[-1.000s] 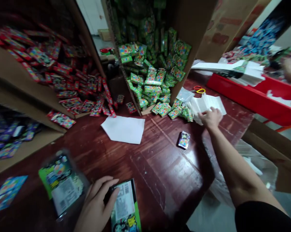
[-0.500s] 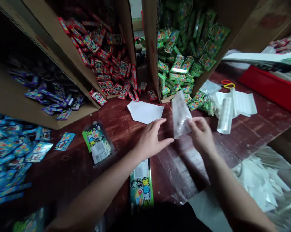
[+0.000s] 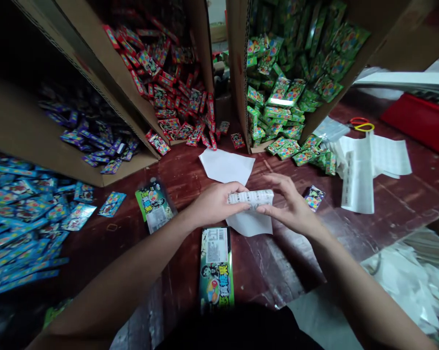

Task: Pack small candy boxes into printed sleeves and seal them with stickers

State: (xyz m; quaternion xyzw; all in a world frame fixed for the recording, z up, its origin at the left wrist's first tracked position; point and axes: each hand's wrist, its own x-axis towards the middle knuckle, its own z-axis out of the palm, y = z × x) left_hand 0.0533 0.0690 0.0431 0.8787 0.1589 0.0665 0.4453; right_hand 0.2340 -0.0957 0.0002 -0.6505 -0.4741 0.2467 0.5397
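Note:
My left hand (image 3: pixel 219 201) pinches the left end of a sheet of printed labels (image 3: pixel 255 196) between thumb and fingers. The sheet is bent over at the top, and a plain white flap hangs below. At its right end is my right hand (image 3: pixel 287 201), fingers raised and apart, with the thumb at the sheet's lower edge; whether it presses there I cannot tell. Below my left hand lies a green and black candy package (image 3: pixel 217 272) with a white label on it. A second such package (image 3: pixel 154 206) lies to the left, partly behind my forearm.
Cardboard boxes hold purple (image 3: pixel 95 141), red (image 3: pixel 175 97) and green (image 3: pixel 277 112) candy packets. Blue packets (image 3: pixel 26 214) are piled at left. White paper (image 3: pixel 226 165), label sheets (image 3: pixel 359 180), scissors (image 3: pixel 363 125) and a small purple packet (image 3: pixel 314 198) lie on the table. A bag of paper scraps (image 3: pixel 405 282) sits lower right.
The label sheet has moved left and down from my right hand alone to between both hands, and my left hand has closed on it. My right hand's fingers have spread.

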